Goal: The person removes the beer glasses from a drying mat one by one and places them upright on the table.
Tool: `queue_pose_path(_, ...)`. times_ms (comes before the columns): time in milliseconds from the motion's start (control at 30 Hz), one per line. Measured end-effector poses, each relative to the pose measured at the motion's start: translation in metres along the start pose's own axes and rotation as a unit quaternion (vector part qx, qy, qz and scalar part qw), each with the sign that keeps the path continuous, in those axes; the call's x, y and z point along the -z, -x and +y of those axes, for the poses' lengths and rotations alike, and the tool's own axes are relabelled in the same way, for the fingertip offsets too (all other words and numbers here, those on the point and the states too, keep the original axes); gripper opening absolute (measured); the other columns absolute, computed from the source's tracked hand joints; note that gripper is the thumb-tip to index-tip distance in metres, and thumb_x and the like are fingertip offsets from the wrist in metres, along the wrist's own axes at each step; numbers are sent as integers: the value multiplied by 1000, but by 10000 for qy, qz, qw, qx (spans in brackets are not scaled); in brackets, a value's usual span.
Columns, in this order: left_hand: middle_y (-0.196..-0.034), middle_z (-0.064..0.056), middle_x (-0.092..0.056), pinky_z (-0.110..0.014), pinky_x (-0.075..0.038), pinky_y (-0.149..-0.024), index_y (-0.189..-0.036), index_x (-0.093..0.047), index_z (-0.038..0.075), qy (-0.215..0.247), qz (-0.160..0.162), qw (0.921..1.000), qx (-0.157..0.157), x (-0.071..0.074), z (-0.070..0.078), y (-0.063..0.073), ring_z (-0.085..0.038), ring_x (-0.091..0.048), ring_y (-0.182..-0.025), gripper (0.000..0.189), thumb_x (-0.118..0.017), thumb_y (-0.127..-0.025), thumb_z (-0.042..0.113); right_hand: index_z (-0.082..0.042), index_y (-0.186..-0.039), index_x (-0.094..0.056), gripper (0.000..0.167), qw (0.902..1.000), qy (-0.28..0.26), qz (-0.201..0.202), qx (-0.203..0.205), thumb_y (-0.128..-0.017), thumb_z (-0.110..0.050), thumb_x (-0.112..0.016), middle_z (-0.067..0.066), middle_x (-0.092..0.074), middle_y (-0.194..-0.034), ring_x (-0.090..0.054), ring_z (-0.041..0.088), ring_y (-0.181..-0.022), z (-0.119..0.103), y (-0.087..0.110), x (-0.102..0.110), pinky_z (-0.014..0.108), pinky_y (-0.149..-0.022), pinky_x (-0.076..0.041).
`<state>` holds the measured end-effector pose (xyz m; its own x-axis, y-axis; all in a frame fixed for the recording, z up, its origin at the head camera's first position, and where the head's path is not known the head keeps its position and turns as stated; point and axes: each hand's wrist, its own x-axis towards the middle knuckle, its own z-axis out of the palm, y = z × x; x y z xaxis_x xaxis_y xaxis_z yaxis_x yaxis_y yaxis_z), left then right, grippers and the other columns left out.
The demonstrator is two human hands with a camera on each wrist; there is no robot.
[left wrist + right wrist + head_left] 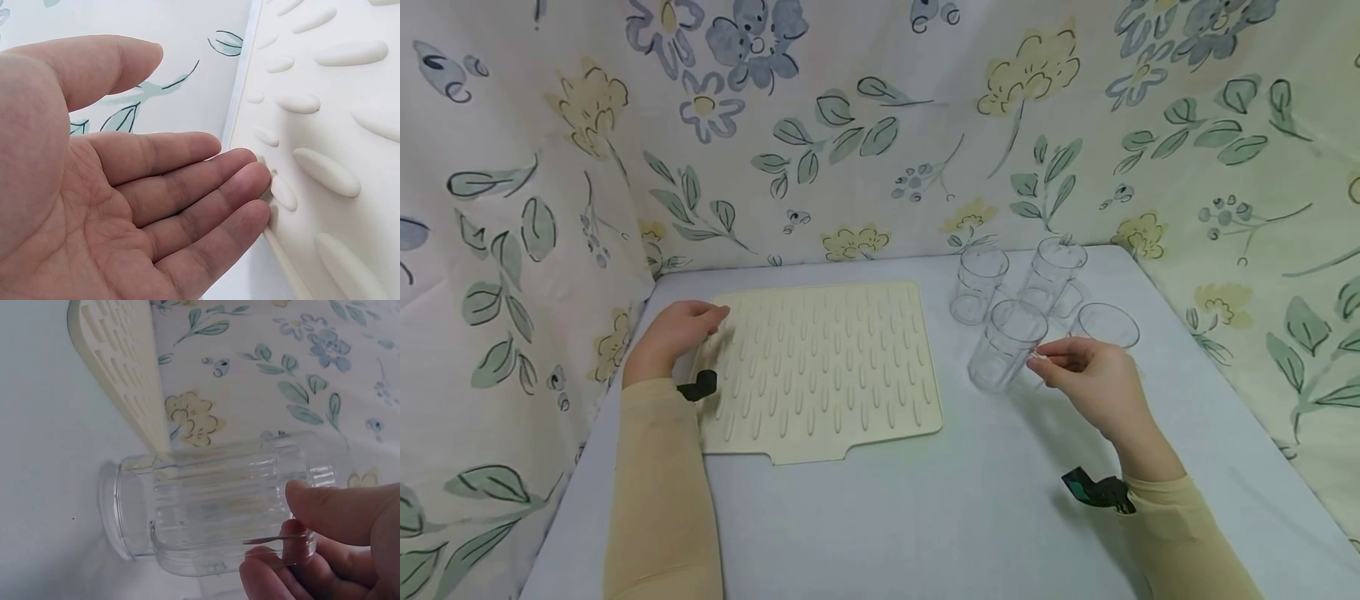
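My right hand (1093, 379) pinches the side handle of a clear glass mug (1003, 346). In the right wrist view the ribbed mug (212, 506) has the thumb (325, 509) on one side of its handle and curled fingers on the other. Whether its base touches the table cannot be told. My left hand (677, 329) is at the left edge of a cream drying mat (820, 358) with raised oval ridges. Its fingers (206, 219) are nearly straight in the left wrist view, fingertips at the mat's edge, with nothing held.
Two more clear glasses, one (977, 287) and another (1052, 271), stand behind the mug. The rim of a further glass (1108, 307) shows behind my right hand. Floral cloth (865, 133) rises behind the white table (865, 533) and on both sides.
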<state>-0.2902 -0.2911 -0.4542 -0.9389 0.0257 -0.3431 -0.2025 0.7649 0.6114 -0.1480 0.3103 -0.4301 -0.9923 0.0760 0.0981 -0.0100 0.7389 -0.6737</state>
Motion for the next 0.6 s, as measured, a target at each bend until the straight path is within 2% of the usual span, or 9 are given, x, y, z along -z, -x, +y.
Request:
queue_pose_path(200,-155,-28,-57,-71,-36,-128,-165,-47,-2,6,-21,10000,21,0,0,1,-47,-51,-146,87,-44,-113,67,-12,-115,-83,37,9999,19,-118,-15,-100,-46,-85,6,-85,-93,-77,9,-78,1,0,-2,24,-66,-56)
queue_pose_path(600,-155,-28,-58,-70,-35,-129,-166,-47,-1,-20,38,10000,33,0,0,1,-48,-50,-148,86,-43,-113,67,-12,-115,-83,38,9991,-95,-399,-39,-100,-47,-85,6,-85,-95,-78,16,-84,0,1,-3,25,-67,-57)
